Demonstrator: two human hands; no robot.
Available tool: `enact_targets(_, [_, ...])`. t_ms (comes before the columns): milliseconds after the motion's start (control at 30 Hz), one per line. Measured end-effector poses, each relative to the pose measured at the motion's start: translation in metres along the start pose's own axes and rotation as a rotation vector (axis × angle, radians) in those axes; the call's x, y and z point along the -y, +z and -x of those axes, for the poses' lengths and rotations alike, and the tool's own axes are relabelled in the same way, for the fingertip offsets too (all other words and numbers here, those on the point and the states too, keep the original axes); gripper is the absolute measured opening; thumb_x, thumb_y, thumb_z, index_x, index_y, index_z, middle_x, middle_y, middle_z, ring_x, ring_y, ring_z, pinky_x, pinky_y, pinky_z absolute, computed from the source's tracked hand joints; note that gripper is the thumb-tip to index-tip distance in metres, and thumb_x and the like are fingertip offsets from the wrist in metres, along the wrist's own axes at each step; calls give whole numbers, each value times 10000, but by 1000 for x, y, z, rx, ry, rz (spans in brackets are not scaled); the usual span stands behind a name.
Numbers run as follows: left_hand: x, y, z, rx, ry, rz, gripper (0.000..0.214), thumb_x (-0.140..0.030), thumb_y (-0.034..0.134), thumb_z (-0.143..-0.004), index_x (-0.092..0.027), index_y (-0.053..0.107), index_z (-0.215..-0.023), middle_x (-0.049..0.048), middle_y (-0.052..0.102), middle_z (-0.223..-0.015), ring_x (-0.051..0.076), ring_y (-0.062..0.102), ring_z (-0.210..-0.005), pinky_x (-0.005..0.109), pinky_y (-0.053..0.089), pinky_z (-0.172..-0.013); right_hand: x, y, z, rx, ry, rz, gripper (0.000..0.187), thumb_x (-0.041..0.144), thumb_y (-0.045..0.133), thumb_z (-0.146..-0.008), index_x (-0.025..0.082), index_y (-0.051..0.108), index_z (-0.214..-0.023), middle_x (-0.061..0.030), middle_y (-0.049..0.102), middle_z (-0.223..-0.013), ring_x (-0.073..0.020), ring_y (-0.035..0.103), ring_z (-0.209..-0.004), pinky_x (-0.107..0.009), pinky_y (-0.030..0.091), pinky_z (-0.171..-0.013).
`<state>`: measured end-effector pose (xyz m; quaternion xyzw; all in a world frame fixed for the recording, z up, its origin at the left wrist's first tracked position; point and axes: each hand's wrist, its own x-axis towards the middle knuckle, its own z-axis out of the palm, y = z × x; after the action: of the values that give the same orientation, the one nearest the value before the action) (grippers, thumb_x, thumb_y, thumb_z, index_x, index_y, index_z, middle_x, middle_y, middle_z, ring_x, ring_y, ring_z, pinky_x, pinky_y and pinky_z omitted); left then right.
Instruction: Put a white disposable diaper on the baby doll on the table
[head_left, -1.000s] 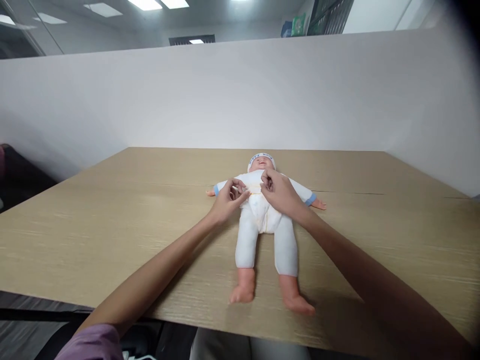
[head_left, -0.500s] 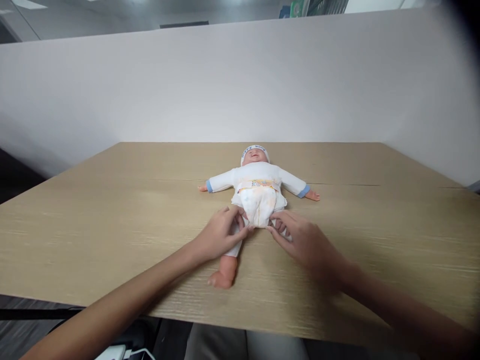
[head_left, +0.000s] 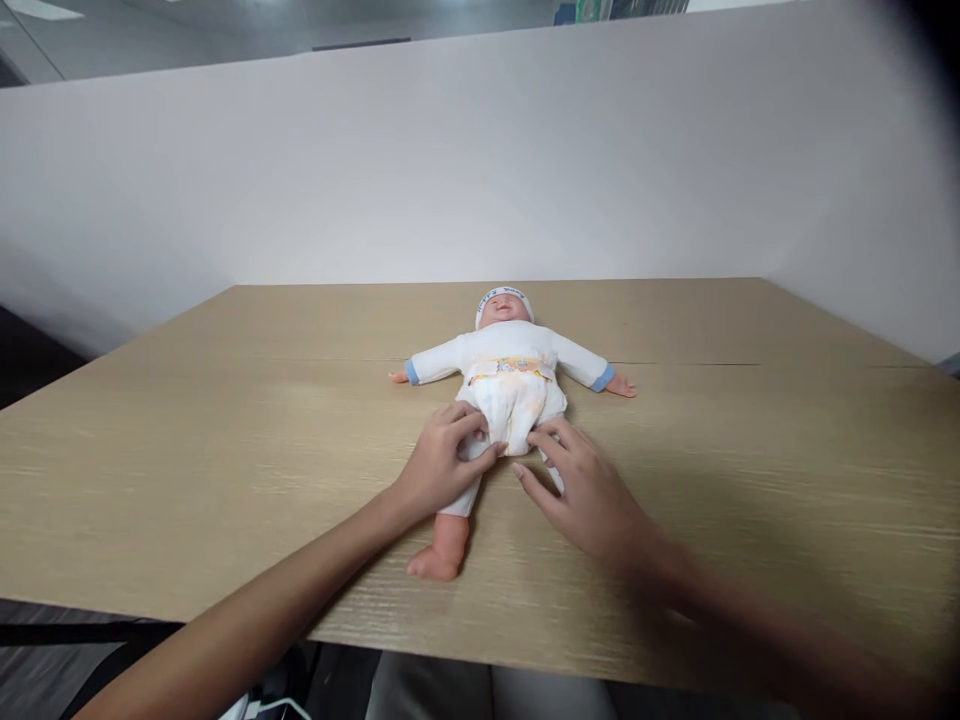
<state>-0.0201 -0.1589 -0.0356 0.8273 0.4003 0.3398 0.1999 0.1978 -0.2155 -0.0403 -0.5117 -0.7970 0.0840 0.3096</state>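
Observation:
A baby doll point(head_left: 504, 345) lies on its back, head away from me, in a white top with blue cuffs and a lettered cap. Around its hips is a white diaper point(head_left: 514, 405) with an orange printed waistband. At the leg edge on the left, my left hand point(head_left: 454, 450) has thumb and fingers closed on the diaper. On the opposite leg edge, my right hand point(head_left: 589, 485) rests its fingertips against the diaper, thumb held apart. One bare doll foot point(head_left: 444, 550) shows below my left hand; the other lower leg is hidden behind my right hand.
The doll lies on a wooden table point(head_left: 225, 440) with a seam across its far part. A pale partition wall point(head_left: 450, 160) rises behind it. Below the front edge are my legs point(head_left: 487, 690) and a white cable point(head_left: 281, 705).
My right thumb has moved away from the diaper edge and the right fingers have spread. My left hand stays at its edge. The view has shifted slightly.

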Motion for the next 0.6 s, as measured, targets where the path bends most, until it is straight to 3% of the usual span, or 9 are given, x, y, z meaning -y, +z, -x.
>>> enact_targets(133, [2, 0, 2, -20, 24, 76, 153, -329, 694, -961, -197, 623, -930, 66, 620, -1118, 228, 591, -1065, 348, 457, -922, 2, 1, 1, -27, 18, 9, 169, 244, 640, -981, 190, 644, -1141, -125, 610, -1239, -311, 602, -1169, -465, 509, -1008])
enact_targets(300, [1, 0, 1, 1, 29, 90, 129, -308, 682, -961, -194, 627, -934, 88, 645, -1208, 249, 581, -1115, 374, 452, -970, 1, 2, 2, -30, 22, -18, 203, 257, 647, -981, 196, 640, -1174, -120, 627, -1303, -318, 579, -1228, -478, 485, -1051])
enact_targets(433, [1, -1, -2, 28, 45, 79, 134, -307, 660, -965, -196, 604, -914, 63, 672, -1067, 235, 567, -1004, 374, 438, -929, 2, -1, -2, -7, 31, -61, 167, 268, 645, -980, 202, 623, -1132, -95, 684, -1177, -302, 599, -1135, -453, 485, -993])
enact_targets(600, [4, 0, -3, 32, 4, 83, 157, -337, 674, -937, -202, 594, -939, 15, 603, -865, 218, 530, -887, 339, 418, -830, 5, -5, -8, 2, 158, -111, 127, 317, 650, -967, 214, 626, -1037, -38, 663, -901, -242, 621, -864, -357, 476, -773])
